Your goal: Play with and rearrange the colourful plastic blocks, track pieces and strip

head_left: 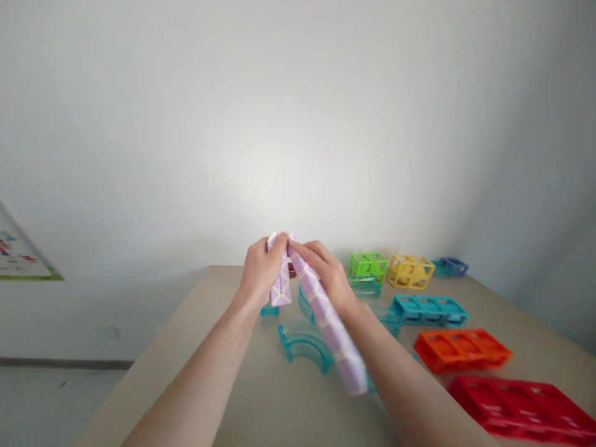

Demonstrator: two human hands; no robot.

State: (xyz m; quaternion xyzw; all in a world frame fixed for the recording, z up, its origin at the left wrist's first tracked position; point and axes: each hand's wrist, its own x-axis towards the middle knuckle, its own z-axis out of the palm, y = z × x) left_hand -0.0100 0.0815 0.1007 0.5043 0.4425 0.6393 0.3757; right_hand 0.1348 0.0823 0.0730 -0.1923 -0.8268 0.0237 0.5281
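Note:
A lilac strip with pale crossing lines (320, 304), perhaps folded cloth, hangs from both my hands above the table. Its long part slants down to the right, and a shorter part drops beneath my left hand. My left hand (264, 266) is closed on the upper end, thumb pressed on top. My right hand (328, 272) grips the strip close beside it, fingertips almost touching the left thumb. Below the strip lies a clear teal curved track piece (305, 344) on the table. The strip and my hands partly hide more teal pieces.
Along the table's right (186, 372) stand a green frame block (368, 266), a yellow one (410, 272), and teal (431, 310), orange (462, 351) and red (524, 406) three-cell frames. A blue block (454, 267) sits at the far corner. White walls rise behind.

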